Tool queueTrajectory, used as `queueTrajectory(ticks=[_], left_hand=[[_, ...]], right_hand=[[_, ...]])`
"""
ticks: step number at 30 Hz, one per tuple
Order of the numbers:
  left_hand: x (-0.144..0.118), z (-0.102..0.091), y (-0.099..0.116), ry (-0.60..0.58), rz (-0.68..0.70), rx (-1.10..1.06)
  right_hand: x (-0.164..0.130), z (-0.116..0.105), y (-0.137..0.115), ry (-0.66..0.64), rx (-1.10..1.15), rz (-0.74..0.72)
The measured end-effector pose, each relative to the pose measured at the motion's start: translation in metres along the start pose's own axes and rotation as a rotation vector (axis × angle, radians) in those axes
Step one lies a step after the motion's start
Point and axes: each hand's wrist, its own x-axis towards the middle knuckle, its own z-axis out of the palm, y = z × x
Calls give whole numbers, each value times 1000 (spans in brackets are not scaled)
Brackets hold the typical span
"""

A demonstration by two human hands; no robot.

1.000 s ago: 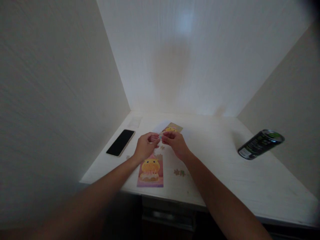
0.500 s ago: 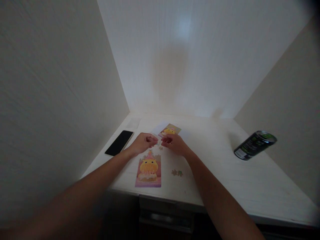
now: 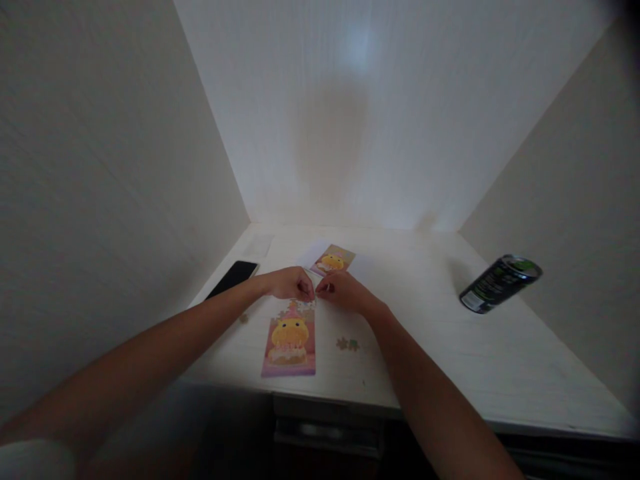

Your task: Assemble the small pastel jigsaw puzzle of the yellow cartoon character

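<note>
A partly assembled jigsaw puzzle [image 3: 289, 343] lies flat on the table, showing a yellow round character above a cake with candles; its upper edge is ragged. At its top right corner, my left hand [image 3: 294, 283] is closed in a pinch, the fingertips on a small puzzle piece [image 3: 313, 300]. My right hand [image 3: 345, 291] pinches from the other side, its fingertips almost meeting the left ones; what sits between them is mostly hidden. A few loose puzzle pieces [image 3: 347, 344] lie right of the puzzle. Another piece [image 3: 243, 319] rests to its left, beside my left forearm.
Behind my hands is a picture card [image 3: 334, 259] with the same yellow character. A dark phone [image 3: 235, 276] lies at the left, partly covered by my forearm. A black and green can [image 3: 500, 284] stands at the right. Pale walls [image 3: 330, 133] enclose the white table [image 3: 425, 333].
Both hands have come closer together and down to the puzzle's top right corner. The puzzle's upper right edge reaches further up. A loose piece now shows left of the puzzle. The view has shifted slightly.
</note>
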Motion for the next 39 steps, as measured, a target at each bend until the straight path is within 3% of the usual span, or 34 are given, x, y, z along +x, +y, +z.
queueTrajectory(ticks=[7, 15, 22, 26, 31, 34, 39], left_hand=[[-1, -1, -3, -44, 42, 40], [-3, 5, -1, 39, 86, 89], [-34, 17, 11, 293, 108, 220], [-61, 40, 21, 423, 126, 321], [-77, 72, 18, 586, 122, 480], [-80, 81, 14, 630, 153, 496], [-81, 82, 12, 605, 198, 534]], right_hand=[[-1, -1, -2, -58, 62, -4], [-3, 0, -3, -70, 113, 29], [-3, 2, -8, -105, 70, 8], [-1, 6, -7, -119, 53, -17], [-2, 8, -6, -99, 43, -10], [-2, 8, -7, -107, 37, -15], [-3, 6, -10, -111, 34, -39]])
